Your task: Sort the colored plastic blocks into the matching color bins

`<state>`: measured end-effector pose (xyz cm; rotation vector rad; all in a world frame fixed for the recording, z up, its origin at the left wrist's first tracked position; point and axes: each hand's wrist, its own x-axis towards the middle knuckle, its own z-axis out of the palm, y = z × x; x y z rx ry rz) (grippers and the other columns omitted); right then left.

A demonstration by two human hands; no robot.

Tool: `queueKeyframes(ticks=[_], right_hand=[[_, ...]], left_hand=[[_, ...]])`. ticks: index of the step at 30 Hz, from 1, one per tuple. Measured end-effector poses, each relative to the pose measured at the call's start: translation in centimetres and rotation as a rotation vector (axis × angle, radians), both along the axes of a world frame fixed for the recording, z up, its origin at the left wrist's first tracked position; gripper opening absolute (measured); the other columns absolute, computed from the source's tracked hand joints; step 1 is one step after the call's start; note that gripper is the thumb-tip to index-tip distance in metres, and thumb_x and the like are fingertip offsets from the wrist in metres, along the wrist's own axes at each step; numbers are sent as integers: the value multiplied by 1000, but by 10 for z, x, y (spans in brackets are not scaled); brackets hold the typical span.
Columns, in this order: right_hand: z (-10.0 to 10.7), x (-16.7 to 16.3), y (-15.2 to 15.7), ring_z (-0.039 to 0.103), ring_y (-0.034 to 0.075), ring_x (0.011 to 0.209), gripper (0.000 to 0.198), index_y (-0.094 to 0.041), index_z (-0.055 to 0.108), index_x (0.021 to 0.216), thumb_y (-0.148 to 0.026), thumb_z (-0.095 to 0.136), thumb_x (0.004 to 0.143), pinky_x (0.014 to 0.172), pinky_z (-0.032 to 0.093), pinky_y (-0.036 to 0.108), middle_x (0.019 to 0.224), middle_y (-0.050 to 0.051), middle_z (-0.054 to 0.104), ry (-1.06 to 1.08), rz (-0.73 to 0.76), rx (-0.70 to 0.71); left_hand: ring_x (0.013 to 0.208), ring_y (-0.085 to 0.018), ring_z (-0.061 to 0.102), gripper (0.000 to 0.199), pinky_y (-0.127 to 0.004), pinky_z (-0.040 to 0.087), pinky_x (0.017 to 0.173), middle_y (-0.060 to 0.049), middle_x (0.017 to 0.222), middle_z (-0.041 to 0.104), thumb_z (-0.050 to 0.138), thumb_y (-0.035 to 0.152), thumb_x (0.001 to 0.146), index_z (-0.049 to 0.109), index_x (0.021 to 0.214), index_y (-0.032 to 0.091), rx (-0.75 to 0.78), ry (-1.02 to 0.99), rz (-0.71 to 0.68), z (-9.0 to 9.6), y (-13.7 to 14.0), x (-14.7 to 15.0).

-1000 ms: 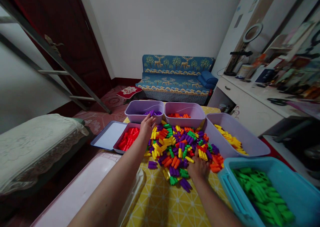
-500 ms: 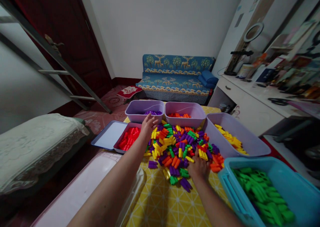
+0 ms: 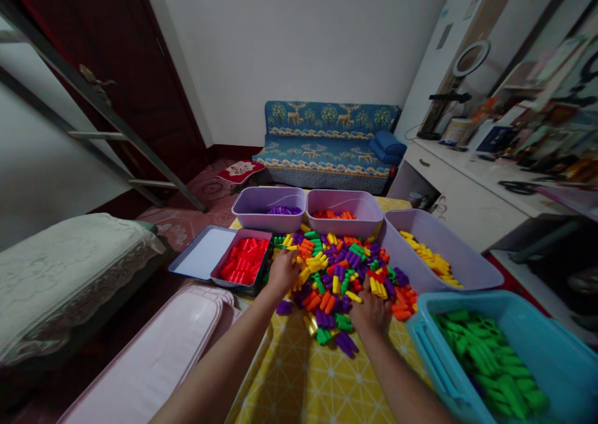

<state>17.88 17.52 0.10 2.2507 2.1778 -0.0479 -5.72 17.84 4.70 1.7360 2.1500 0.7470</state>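
A loose pile of coloured plastic building blocks [image 3: 327, 302] in yellow, purple, orange, green and red covers the middle of the table. At the pile's left side is my left hand [image 3: 283, 272], its fingers curled in over the yellow blocks; whatever lies under the fingertips is hidden. My right hand [image 3: 370, 307] rests low on the pile's right part, fingers stretched forward against yellow and red blocks [image 3: 379, 284]. Beside my left hand stands a shallow box [image 3: 215, 275] of red blocks [image 3: 244, 259].
Two lilac bins, one with purple blocks [image 3: 284, 210] and one with orange blocks [image 3: 334, 215], line the far edge. On the right are a lilac bin [image 3: 481, 274] of yellow blocks and a blue bin [image 3: 423, 343] of green ones. Pale lids [image 3: 154, 349] lie at left.
My left hand has come down and towards me, from beside the purple-block bin to the pile's left side, and its fingers have curled. My right hand stays in nearly the same spot.
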Motion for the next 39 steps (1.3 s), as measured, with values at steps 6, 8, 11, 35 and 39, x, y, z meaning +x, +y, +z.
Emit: queueKeyframes(ticks=[6,8,11,35,39], right_hand=[[-2,-1,1,62,28,103,55,-12,44,141,-30,47,89,93,32,42,101,19,69,-13,-10,17],[-4,0,1,62,28,103,56,-12,42,142,-30,47,89,93,31,42,100,18,69,-3,-4,25],[-7,1,1,63,28,99,57,-11,39,144,-28,46,89,93,31,42,95,16,70,12,-1,34],[-10,3,1,64,28,95,42,-13,57,129,-29,45,92,90,33,42,89,14,71,18,15,64],[-16,3,4,59,31,110,59,-9,38,144,-38,43,93,97,31,45,113,19,67,4,-24,163]], left_hand=[[104,-22,61,34,-32,46,93,-8,108,69,52,9,79,73,103,21,125,63,-63,17,-8,6],[101,-23,62,26,-33,46,92,-8,105,70,55,18,83,74,101,22,149,63,-98,20,-9,10],[101,-23,62,29,-33,46,90,-8,107,70,58,24,84,71,110,21,98,80,-183,18,-9,18],[70,-11,59,33,-22,47,67,0,84,68,60,5,68,70,97,18,182,-753,-29,13,15,56],[58,-7,56,31,-18,44,56,0,74,66,68,6,65,70,95,14,53,-1176,-50,41,41,87]])
